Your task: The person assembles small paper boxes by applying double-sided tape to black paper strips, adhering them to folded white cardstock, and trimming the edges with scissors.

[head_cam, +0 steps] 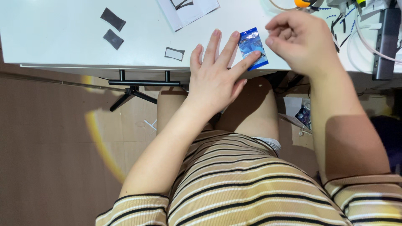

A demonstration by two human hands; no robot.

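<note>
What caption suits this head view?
Left hand pins a small blue foil packet flat on the white table; right hand hovers beside it, fingers curled.

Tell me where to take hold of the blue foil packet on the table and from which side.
Probably its far short edge, from the right. The blue foil packet lies flat near the white table's front edge, with the left hand pinning its near end by a fingertip. The right hand hovers at that free side, fingers curled.
</note>
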